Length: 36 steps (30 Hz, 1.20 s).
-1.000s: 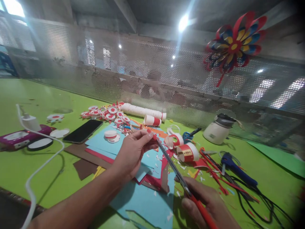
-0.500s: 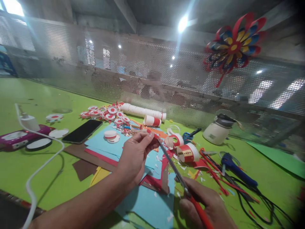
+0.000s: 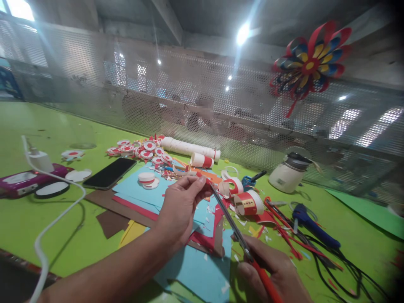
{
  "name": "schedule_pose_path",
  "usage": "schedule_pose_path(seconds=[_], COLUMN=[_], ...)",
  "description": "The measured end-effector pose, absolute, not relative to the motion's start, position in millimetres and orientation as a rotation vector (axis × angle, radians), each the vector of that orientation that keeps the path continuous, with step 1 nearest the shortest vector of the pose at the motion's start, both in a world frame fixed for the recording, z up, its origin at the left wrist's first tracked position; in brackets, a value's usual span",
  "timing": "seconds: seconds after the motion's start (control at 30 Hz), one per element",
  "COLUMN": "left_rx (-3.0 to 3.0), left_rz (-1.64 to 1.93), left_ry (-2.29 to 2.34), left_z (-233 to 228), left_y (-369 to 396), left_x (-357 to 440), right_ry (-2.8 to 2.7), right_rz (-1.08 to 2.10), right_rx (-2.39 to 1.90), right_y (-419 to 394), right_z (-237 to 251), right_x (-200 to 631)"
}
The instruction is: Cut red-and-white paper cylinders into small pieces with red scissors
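My left hand [image 3: 180, 206] pinches a small red piece of paper [image 3: 208, 182] between thumb and fingers, over the blue paper sheets [image 3: 132, 185]. My right hand [image 3: 273, 269] is closed around the red handles of a pair of scissors [image 3: 232, 223]. The blades point up and left, their tips touching or very close to the red piece beside my left fingertips. Whether the tips are parted is too small to tell. Behind my left hand, a white and red paper cup [image 3: 202, 160] lies on its side. Red and white paper scraps lie around the blades.
A blue glue gun [image 3: 315, 225] with black cable lies right, near a cream jug [image 3: 288, 172]. A cut paper cup [image 3: 249, 202] sits nearer. Left are a phone [image 3: 110, 173], a purple power strip [image 3: 28, 181] and white cable. Red-white paper discs [image 3: 147, 149] are piled at the back.
Both hands stay in nearly the same place. The red piece and the scissor tips have shifted only slightly against each other, and the view has moved a little.
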<state>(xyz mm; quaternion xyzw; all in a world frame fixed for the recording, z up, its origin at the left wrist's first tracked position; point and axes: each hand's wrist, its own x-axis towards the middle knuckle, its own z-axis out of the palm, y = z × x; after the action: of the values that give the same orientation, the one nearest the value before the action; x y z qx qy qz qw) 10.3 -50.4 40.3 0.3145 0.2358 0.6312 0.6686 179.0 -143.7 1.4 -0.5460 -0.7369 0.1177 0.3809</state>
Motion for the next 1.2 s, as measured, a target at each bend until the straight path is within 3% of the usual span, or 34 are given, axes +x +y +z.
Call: schedule_pose_path(seconds=[1.2], left_rx=[0.722], left_rz=[1.444], left_ry=[0.495], left_z=[41.5], left_y=[-53.3], left_x=[9.6], right_ry=[-1.933], right_rz=[0.224], right_rx=[-1.377], right_y=[-145.6], right_z=[1.4], right_x=[178.4])
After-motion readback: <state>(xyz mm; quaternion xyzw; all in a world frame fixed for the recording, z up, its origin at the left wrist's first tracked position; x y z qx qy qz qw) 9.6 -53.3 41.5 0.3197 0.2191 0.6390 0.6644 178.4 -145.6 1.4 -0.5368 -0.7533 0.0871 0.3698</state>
